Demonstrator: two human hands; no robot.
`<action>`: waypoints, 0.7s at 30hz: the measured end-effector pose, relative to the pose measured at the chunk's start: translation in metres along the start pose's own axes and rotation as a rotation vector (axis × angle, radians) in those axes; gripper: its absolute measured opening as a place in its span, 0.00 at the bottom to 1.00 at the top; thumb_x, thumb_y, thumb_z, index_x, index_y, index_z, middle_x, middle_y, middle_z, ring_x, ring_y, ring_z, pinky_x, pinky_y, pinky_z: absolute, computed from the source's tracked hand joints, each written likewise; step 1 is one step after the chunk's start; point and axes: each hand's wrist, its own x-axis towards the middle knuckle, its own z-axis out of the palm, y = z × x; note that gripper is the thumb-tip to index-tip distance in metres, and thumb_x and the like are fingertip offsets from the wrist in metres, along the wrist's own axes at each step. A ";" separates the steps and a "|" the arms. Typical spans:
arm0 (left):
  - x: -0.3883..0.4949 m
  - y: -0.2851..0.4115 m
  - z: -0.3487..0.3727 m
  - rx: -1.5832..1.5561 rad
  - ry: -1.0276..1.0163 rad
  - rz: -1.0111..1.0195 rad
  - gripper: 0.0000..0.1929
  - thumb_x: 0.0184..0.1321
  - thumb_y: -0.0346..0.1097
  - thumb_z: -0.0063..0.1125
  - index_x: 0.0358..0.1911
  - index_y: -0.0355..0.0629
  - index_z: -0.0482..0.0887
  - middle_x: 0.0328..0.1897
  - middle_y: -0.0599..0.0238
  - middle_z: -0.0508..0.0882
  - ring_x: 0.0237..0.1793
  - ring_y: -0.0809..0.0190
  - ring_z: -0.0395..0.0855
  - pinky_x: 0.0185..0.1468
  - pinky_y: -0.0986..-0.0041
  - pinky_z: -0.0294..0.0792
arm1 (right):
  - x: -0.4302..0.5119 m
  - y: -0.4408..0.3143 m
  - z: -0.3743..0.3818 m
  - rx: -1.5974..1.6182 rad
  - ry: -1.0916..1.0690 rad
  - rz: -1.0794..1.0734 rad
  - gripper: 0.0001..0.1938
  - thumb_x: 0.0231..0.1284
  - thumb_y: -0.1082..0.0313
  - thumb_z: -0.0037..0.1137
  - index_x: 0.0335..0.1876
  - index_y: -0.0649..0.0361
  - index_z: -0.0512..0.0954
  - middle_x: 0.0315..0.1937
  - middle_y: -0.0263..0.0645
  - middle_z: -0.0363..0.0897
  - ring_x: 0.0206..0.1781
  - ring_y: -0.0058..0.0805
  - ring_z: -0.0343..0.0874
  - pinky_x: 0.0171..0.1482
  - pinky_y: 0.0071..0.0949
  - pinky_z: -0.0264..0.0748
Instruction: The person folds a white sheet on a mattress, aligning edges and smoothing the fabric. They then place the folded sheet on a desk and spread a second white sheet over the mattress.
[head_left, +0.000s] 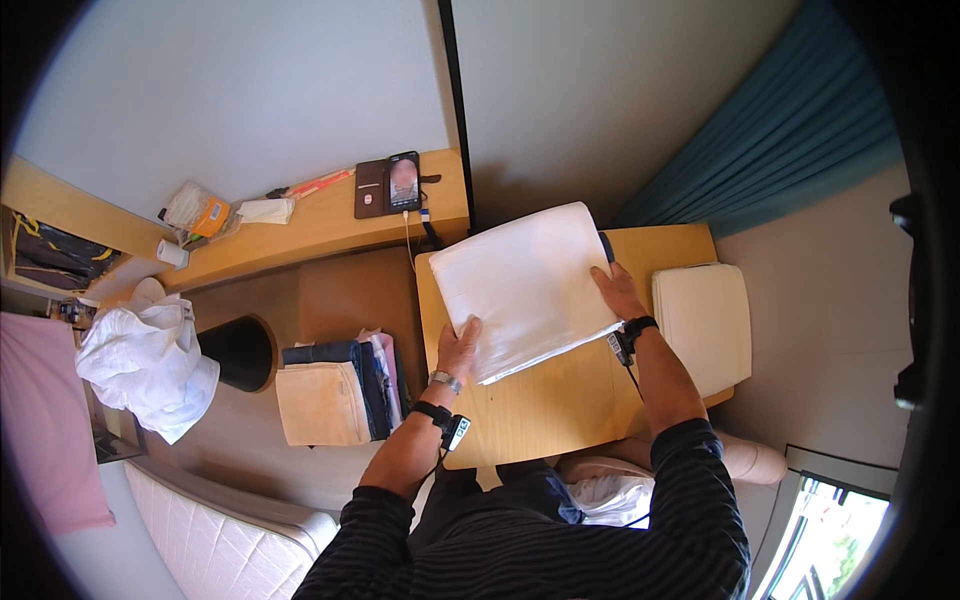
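Observation:
A folded white cloth (529, 281), flat and roughly rectangular, spans the space between my hands over a light wooden table (525, 420). My left hand (456, 349) grips its near left edge, thumb on top. On the right edge, my right hand (619, 291) holds it with the thumb on top and the fingers mostly hidden below. A dark object (606, 246) shows just past the cloth's right edge; I cannot tell what it is. Another folded cream-white cloth (705, 322) rests at the table's right end.
Left of the table sits a stack of folded clothes (322, 405). White fabric (146, 360) is heaped near a black cone-shaped object (241, 352). A phone (403, 180) in an opened case lies cabled on the wooden shelf (315, 240). A teal curtain (780, 135) hangs behind; a mattress (217, 525) lies lower left.

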 end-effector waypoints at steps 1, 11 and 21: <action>-0.001 0.000 0.001 0.004 0.004 -0.008 0.29 0.64 0.56 0.72 0.54 0.36 0.80 0.49 0.61 0.88 0.48 0.65 0.84 0.52 0.69 0.76 | -0.001 -0.001 0.001 0.002 0.007 0.015 0.27 0.68 0.46 0.56 0.57 0.66 0.79 0.55 0.58 0.84 0.56 0.52 0.83 0.62 0.44 0.76; -0.004 0.001 0.004 0.155 0.013 0.157 0.30 0.65 0.57 0.70 0.51 0.34 0.78 0.44 0.60 0.87 0.43 0.64 0.83 0.47 0.67 0.76 | -0.006 0.008 0.002 -0.042 0.125 -0.099 0.23 0.68 0.49 0.58 0.55 0.63 0.79 0.50 0.55 0.85 0.54 0.54 0.83 0.59 0.44 0.77; 0.020 0.039 0.020 0.265 0.304 0.442 0.28 0.68 0.51 0.64 0.55 0.29 0.76 0.48 0.44 0.87 0.47 0.45 0.87 0.51 0.56 0.76 | -0.023 -0.060 0.058 -0.464 0.525 -0.647 0.35 0.64 0.51 0.67 0.74 0.52 0.68 0.73 0.51 0.64 0.77 0.55 0.60 0.73 0.61 0.59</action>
